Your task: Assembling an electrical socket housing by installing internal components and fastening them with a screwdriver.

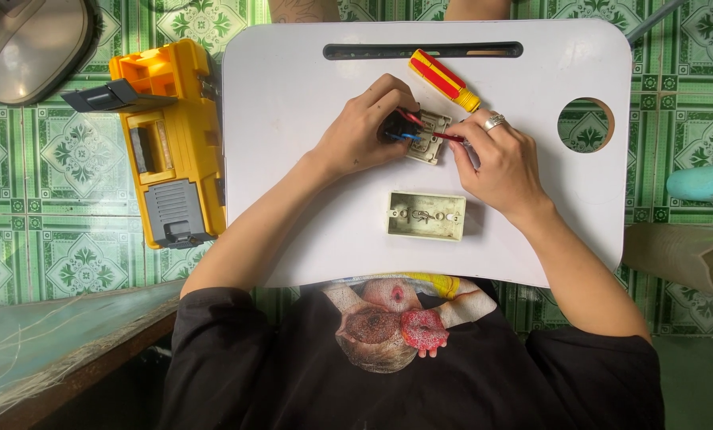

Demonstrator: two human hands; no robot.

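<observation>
The left hand (364, 127) is closed around a small beige switch plate (430, 137) near the middle of the white bench (293, 95), its fingers curled over a dark part at the plate's left edge where red and blue wires (411, 127) come out. The right hand (504, 163) rests just right of the plate, fingers pinched on a thin red tool or wire that points left into the plate; what it is exactly is too small to tell. A silver ring sits on one finger of that hand.

Just near of the plate, apart from both hands, lies an open beige mounting box (426, 215), hollow side up. A red and yellow screwdriver (444, 80) lies tilted on the far part of the bench, just beyond the right hand's fingers. The bench has a long slot along its far edge and a round hole (586, 125) at its right.

Left of the bench, on the green patterned tile floor (78, 167), stands an open yellow toolbox (169, 143) with grey parts.
</observation>
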